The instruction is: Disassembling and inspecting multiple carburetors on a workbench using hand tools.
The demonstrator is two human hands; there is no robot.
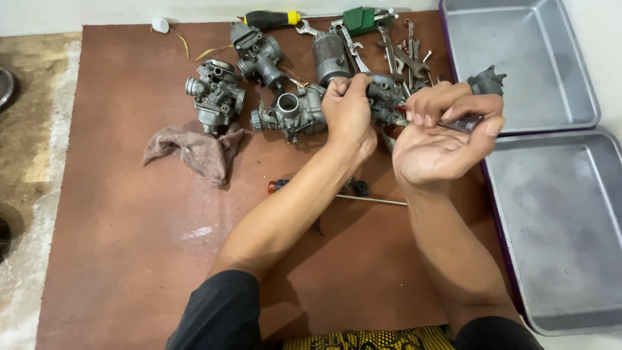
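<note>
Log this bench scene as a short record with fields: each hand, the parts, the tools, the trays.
left hand: closed on a grey carburetor body
right hand: grips a screwdriver with a dark clear handle, tip toward that carburetor
other carburetors: three on the brown mat, the nearest beside the left hand
rag: crumpled, left of the parts
wrenches: piled at the far edge
metal trays: two, to the right
loose screwdriver: lies under the forearms

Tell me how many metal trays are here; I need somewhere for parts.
2: one tray at the top right, another tray below it at the right edge, partly cut off.
</note>
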